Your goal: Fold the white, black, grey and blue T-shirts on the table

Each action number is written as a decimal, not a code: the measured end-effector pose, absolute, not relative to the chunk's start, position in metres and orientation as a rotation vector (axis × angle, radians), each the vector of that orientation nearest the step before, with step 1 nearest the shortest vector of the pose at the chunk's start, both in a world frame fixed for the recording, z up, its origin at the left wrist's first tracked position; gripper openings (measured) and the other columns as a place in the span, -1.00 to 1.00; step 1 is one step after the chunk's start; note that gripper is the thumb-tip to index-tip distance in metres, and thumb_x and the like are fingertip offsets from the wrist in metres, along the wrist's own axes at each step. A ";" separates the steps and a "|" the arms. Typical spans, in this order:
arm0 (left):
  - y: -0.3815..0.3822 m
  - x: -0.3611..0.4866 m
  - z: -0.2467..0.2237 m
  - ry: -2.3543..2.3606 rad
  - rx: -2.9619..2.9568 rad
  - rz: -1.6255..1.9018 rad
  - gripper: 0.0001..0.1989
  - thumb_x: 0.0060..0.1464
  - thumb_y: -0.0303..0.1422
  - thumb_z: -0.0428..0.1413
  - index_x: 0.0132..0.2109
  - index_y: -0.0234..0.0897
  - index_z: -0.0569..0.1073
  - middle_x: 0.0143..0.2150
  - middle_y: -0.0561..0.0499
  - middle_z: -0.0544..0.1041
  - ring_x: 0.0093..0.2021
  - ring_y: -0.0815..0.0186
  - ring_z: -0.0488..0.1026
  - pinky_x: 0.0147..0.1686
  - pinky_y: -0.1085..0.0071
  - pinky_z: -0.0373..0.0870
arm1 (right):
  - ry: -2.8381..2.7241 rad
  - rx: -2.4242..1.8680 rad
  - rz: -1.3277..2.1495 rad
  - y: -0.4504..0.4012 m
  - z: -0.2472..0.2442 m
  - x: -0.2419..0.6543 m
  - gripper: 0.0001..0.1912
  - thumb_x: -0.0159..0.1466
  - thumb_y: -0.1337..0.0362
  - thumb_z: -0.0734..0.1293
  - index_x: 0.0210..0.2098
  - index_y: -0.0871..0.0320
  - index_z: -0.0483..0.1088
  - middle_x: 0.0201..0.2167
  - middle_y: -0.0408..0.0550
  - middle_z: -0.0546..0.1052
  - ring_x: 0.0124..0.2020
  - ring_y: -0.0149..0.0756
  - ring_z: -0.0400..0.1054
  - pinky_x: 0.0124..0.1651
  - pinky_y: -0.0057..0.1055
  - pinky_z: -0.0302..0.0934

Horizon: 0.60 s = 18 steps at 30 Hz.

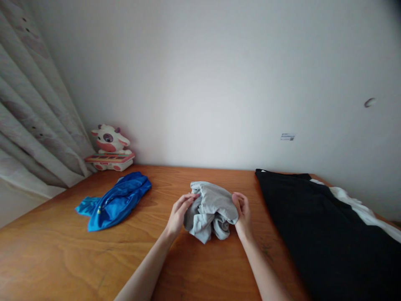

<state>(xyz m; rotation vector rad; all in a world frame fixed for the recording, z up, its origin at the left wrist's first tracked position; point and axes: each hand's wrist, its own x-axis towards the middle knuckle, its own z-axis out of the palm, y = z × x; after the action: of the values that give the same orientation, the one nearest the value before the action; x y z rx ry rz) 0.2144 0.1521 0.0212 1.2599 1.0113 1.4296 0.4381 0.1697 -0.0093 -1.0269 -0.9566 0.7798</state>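
Left hand (179, 212) and right hand (243, 212) pinching bunched gray cloth (216, 200), frame centre. Uneven pull could tighten tangled folds or slip edge free.

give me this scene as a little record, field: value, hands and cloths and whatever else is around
surface: brown wooden table
left hand: left hand, at the left side of the grey cloth
right hand: right hand, at its right side
grey cloth state: crumpled, between the hands
left of hands: shiny blue cloth, bunched up
back left: cow toy with a keyboard, near the curtain
right side: black cloth, spread out, white cloth along its far edge
wall: small label
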 end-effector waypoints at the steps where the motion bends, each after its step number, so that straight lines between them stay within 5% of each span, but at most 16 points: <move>1: 0.151 0.216 0.018 1.025 1.356 1.367 -0.61 0.08 -0.06 0.19 -0.12 -0.28 0.59 -0.06 -0.13 0.65 0.01 0.03 0.52 0.07 0.19 0.38 | -1.083 -1.011 0.781 0.166 -0.008 0.438 -0.43 0.24 -0.23 0.30 -0.04 0.10 0.44 -0.13 0.04 0.60 -0.10 -0.13 0.48 -0.03 -0.21 0.34; 6: 0.148 0.218 0.002 1.075 1.677 1.286 -0.49 -0.10 -0.14 0.30 0.00 -0.28 0.56 0.04 -0.15 0.60 0.06 -0.05 0.48 0.11 0.13 0.38 | -1.759 -0.914 0.582 0.148 -0.004 0.429 -0.20 0.00 -0.17 0.53 0.15 0.02 0.43 0.20 0.08 0.45 0.24 0.08 0.28 0.31 0.03 0.11; 12: 0.150 0.217 0.001 1.175 1.800 1.265 -0.49 0.09 -0.05 0.16 0.08 -0.27 0.50 0.08 -0.20 0.55 0.12 -0.06 0.43 0.20 0.05 0.29 | -1.546 -0.927 0.620 0.152 -0.009 0.416 -0.61 0.18 0.00 0.45 -0.09 0.07 0.54 -0.04 0.08 0.60 0.03 -0.02 0.47 0.17 -0.06 0.29; 18: 0.141 0.219 0.010 1.265 2.197 1.055 -0.18 -0.16 -0.03 0.36 0.24 -0.22 0.38 0.19 -0.24 0.45 0.21 -0.12 0.35 0.23 0.00 0.23 | -1.077 -1.062 0.907 0.164 -0.013 0.417 -0.49 0.18 -0.21 0.36 -0.20 0.09 0.58 -0.16 0.08 0.66 -0.02 0.06 0.51 0.03 -0.07 0.38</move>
<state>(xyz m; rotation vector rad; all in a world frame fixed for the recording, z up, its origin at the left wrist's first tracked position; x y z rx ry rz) 0.2194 0.1407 0.0097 2.1974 1.2646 1.0548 0.4167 0.1643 -0.0135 -1.0617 -1.0771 0.9071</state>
